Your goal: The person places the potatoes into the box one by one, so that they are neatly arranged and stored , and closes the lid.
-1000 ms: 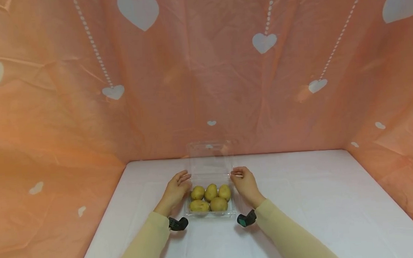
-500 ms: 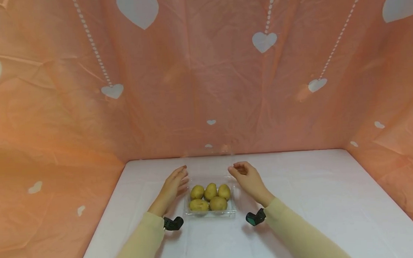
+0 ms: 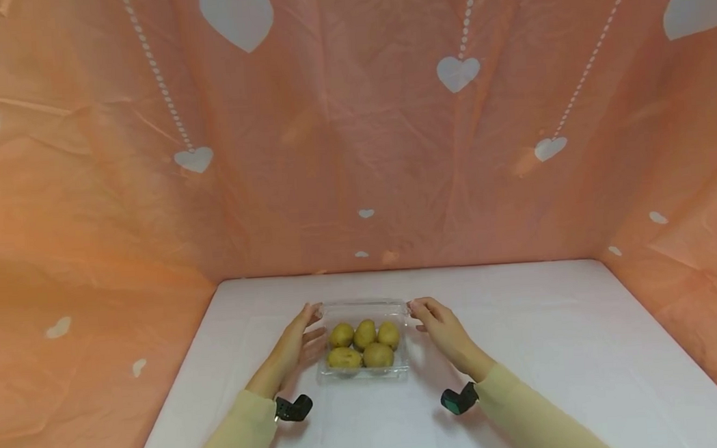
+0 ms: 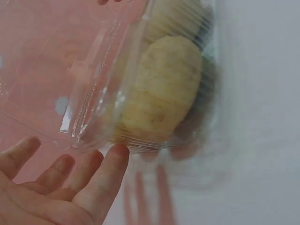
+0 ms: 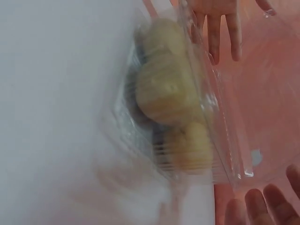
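A clear plastic hinged container [image 3: 367,372] on the table holds several potatoes [image 3: 378,354], laid in two rows. Its transparent lid [image 3: 363,303] is raised, with the pink curtain showing through it in both wrist views. My left hand [image 3: 292,341] holds the lid at its left corner. In the left wrist view, that hand's lower fingers [image 4: 110,173] are spread beside the box's ridged side wall. At the opposite corner, my right hand [image 3: 443,328] pinches the lid between thumb and fingers. Only the right fingertips [image 5: 262,206] show in the right wrist view.
White cloth covers the table [image 3: 526,351] on both sides of the container. An orange-pink curtain [image 3: 354,149] with white hearts hangs behind the table and along its sides. A black wrist camera [image 3: 294,409] is on the left wrist, another camera [image 3: 459,399] on the right.
The lid stood up behind the potatoes, then leaned lower; its edge now shows between my hands. Both hands moved off the box's sides, outward, and took the lid's corners.
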`<state>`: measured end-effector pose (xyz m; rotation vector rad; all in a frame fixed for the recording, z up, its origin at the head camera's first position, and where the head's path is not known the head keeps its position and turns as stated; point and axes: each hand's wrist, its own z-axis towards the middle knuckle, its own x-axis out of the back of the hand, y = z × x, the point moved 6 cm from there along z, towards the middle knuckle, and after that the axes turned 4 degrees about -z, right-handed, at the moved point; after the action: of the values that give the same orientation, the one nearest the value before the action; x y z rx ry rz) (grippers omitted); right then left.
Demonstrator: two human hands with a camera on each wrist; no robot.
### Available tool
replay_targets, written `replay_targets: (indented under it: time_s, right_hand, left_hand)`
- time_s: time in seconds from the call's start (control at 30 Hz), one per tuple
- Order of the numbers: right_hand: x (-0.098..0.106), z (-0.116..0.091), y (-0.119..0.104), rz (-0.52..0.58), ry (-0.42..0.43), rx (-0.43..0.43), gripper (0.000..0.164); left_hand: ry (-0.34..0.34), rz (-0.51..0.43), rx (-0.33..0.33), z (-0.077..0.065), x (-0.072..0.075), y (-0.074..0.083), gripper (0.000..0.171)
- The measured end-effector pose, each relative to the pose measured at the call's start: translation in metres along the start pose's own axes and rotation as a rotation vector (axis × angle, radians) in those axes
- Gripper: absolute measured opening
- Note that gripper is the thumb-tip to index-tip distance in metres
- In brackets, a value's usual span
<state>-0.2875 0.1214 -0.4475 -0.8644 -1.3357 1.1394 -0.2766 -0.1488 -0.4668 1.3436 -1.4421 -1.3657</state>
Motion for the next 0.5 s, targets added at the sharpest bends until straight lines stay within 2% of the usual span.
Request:
replay_targets:
  time_s: [0.17, 0.33, 0.5]
  right_hand:
    - [-0.001, -0.011, 0.001, -0.028, 0.015, -0.012, 0.035]
    - [-0.003, -0.018, 0.012, -0.027, -0.007, -0.024, 0.041]
    - [-0.007, -0.027, 0.020, -0.019, -0.025, -0.062, 0.045]
  left_hand:
    - [0.005, 0.030, -0.022, -0.008, -0.001, -0.003, 0.073]
    - [0.032, 0.097, -0.056, -0.016, 0.002, -0.010, 0.061]
    - [0.072, 0.125, -0.061, -0.023, 0.007, -0.019, 0.068]
